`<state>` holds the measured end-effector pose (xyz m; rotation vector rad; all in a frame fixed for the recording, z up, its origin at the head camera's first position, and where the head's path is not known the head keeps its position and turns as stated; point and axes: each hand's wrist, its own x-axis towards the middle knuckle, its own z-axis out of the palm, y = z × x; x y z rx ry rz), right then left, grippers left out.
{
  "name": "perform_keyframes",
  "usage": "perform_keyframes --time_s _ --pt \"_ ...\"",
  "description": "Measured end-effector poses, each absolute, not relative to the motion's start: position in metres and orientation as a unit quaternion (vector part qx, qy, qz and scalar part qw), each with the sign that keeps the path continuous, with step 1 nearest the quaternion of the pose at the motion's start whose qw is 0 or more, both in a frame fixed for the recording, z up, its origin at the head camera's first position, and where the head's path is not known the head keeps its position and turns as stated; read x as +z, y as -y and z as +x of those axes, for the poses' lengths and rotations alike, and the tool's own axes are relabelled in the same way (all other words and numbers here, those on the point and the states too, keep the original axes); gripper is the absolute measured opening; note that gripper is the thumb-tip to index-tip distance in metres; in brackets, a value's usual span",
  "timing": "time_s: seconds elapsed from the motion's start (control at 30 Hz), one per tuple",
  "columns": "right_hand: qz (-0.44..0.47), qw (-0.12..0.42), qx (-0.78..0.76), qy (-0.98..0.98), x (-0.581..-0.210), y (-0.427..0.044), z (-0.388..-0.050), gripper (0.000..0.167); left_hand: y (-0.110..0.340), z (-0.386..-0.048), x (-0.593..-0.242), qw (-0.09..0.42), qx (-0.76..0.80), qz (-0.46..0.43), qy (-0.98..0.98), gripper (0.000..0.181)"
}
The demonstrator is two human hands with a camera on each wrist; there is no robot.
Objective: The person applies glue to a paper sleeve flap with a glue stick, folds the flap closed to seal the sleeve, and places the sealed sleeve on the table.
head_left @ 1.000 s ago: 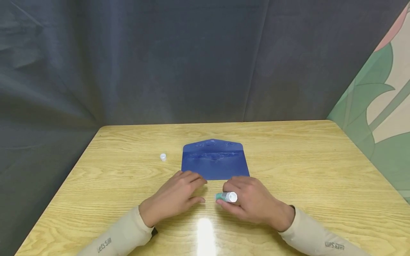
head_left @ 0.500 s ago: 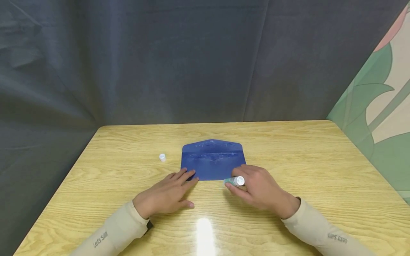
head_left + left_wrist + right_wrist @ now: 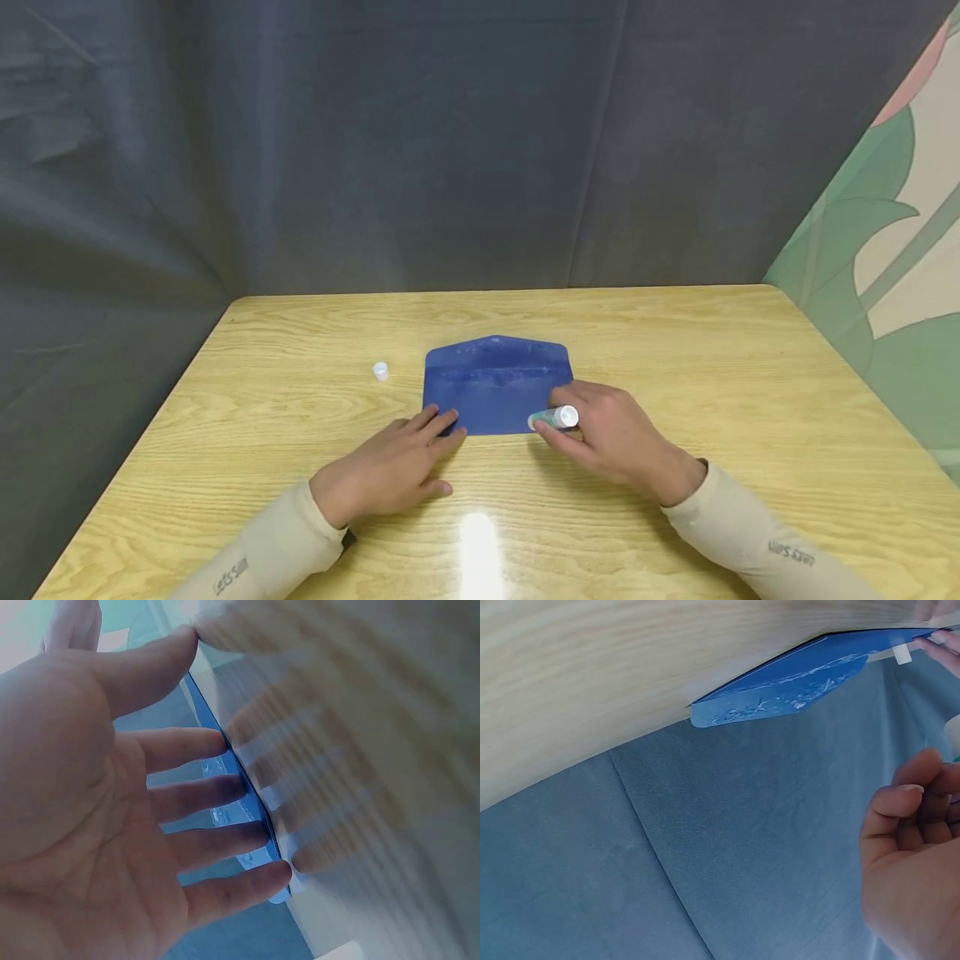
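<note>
At wrist view's edge, cropped gluestick (image 3: 953,736)

Behind the wood-grain table (image 3: 697,383) before you hangs a dark cloth (image 3: 420,158), and to your right shows a wall (image 3: 892,250) patterned with green leaves.

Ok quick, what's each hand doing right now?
Left hand: open, fingertips touching the envelope.
Right hand: closed, holding the glue stick.
</note>
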<state>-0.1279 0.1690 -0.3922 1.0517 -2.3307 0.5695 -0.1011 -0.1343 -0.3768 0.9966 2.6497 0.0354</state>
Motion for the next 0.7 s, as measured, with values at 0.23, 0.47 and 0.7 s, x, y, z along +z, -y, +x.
perform_keyframes --time_s 0.23,0.47,0.7 --pt "0.388 0.248 0.205 0.864 -0.389 -0.165 -0.126 0.025 0.131 -0.088 -0.374 0.138 -0.012 0.375 -0.917 0.065" --pt "0.419 0.260 0.205 0.846 -0.385 -0.152 -0.130 0.029 0.130 -0.081 -0.373 0.128 -0.013 0.385 -0.914 0.064" --pt "0.426 0.249 0.183 0.850 -0.382 -0.137 -0.132 0.032 0.128 -0.079 -0.374 0.131 -0.010 0.398 -0.908 0.063"
